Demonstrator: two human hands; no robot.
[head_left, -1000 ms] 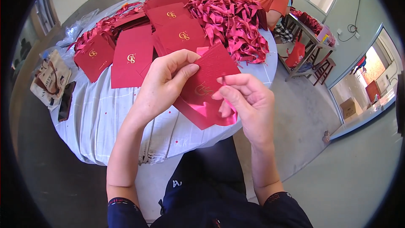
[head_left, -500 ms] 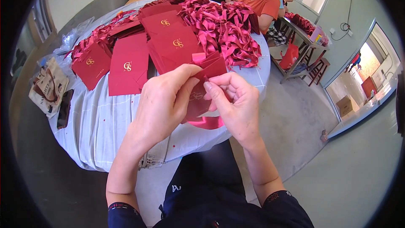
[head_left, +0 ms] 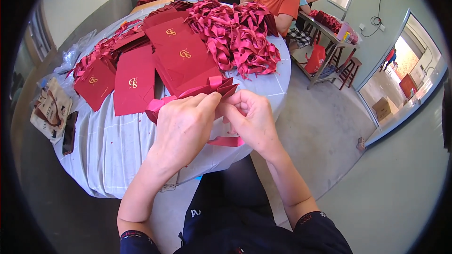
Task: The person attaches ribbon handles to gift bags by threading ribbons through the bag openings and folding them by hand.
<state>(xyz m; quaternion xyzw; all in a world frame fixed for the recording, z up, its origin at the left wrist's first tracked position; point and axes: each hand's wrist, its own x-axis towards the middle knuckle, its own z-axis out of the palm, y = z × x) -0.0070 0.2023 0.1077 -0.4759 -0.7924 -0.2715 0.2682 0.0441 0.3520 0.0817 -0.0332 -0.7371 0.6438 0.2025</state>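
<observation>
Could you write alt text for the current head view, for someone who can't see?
A person's left hand grips a ribboned red bag, the right hand at its edge. More red bags and heaped pink ribbons lie on a pale-clothed round table.

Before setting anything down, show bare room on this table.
Bare cloth lies between the phone and left hand, with less between the ribbons and right hand. Red bags and ribbons crowd the far half of the table.
</observation>
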